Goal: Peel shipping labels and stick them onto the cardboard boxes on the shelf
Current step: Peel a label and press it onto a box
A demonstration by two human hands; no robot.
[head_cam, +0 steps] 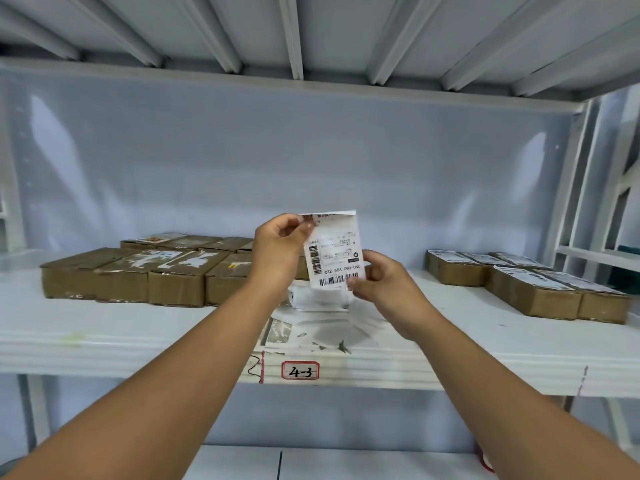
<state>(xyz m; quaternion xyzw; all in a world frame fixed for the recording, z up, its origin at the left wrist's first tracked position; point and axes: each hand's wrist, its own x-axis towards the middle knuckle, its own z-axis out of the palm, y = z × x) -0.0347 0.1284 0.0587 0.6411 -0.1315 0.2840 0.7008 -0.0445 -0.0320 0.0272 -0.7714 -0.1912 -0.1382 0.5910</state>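
Above the smooth white shelf (460, 327), hands (277, 245) (382, 284) pinch a rectangular paper label (337, 252).

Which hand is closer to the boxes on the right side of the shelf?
Right. The right hand, pinching the label, is left of those boxes; the left hand is farther left.

A handwritten "4-3" tag (300, 371) in a red frame sat on the front lip of the shelf (485, 341), right in front of me. It had a black squiggle (255, 367) and a red line (263, 367) just left of it. Above the tag lay a messy heap of white paper sheets (322, 323) with torn grey patches. A greenish smudge (71, 338) marked the lip further left. The back panel (311, 161) was plain pale blue-grey, ribbed white metal (294, 36) ran overhead, and a neighbouring white rack (595, 209) stood off to the right. Below was another white level (346, 462).
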